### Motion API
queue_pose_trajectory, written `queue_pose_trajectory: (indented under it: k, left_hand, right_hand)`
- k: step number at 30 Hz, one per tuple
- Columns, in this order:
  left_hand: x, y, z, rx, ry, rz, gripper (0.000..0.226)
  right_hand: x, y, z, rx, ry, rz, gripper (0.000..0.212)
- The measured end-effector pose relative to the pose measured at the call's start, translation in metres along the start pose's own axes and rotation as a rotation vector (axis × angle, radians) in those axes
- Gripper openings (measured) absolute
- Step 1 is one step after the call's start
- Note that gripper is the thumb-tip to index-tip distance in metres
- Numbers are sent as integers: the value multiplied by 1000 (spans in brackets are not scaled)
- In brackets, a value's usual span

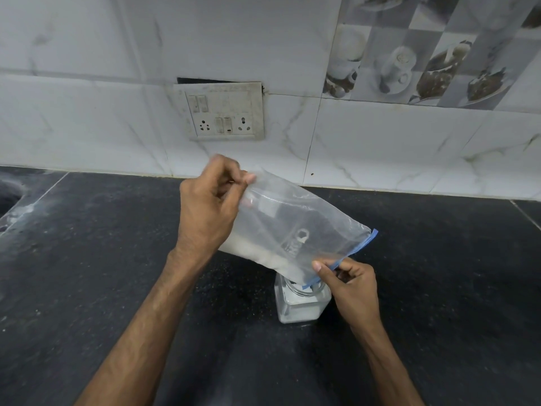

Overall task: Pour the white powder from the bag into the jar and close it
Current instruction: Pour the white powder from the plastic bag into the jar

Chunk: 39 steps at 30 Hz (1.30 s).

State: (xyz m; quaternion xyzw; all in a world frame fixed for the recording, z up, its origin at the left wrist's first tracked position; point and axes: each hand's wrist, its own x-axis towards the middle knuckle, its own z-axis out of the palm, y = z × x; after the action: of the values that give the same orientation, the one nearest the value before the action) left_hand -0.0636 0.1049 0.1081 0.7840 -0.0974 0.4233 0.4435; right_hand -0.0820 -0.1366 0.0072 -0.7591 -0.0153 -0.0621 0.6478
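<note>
You are facing a white marble-pattern tiled wall (87, 112) above a black speckled counter (102, 273).

1. Far left: a rounded dark recess (7, 197) cuts into the counter edge, with pale smears beside it. What it is cannot be determined.
2. Left of centre, on the wall: a grimy white switch panel (224, 111) with rocker switches and two sockets.
3. Your left hand (210, 212) is raised above the counter. Its fingers are curled and the thumb and fingertips pinch the upper corner of the bag (292, 218), holding that end high.
4. The bag is clear plastic and slopes down from upper left to lower right. The white powder (260, 254) lies gathered along its lower edge. A blue zip strip (361, 243) runs along the open end, and the lowest corner of that end sits in the jar mouth.
5. The jar (301, 307) is clear glass with squared shoulders. It stands upright on the counter, directly under the bag's lower corner, uncapped, with white powder filling its lower part.
6. Your right hand (354, 288) is just right of the jar mouth. Thumb and curled fingers grasp the bag at the blue strip.
7. Upper right: grey checkered picture tiles (424, 54) showing cups and dishes.
</note>
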Motion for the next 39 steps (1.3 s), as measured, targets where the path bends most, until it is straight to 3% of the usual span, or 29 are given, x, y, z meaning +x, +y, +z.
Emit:
queue_pose_trajectory:
  k: [1, 6, 12, 19, 24, 32, 39]
  left_hand:
    - [0, -2, 0, 37, -27, 44, 8]
    - [-1, -2, 0, 135, -146, 114, 36]
    - [1, 1, -4, 72, -309, 115, 34]
    - [4, 1, -7, -26, -253, 28, 16]
    - [3, 1, -8, -52, -248, 2, 26]
    - [8, 7, -9, -230, -223, -148, 68]
    - [5, 5, -6, -196, -184, -135, 55]
  right_hand:
    - [0, 1, -1, -5, 5, -1, 4]
    - [1, 3, -3, -26, 25, 6, 8]
    - [1, 6, -4, -21, 29, -2, 10]
    - [0, 8, -7, 4, 35, -6, 13]
    - [0, 7, -5, -5, 31, -19, 16]
    - [1, 9, -7, -15, 50, -17, 10]
    - [0, 8, -3, -5, 50, -14, 13]
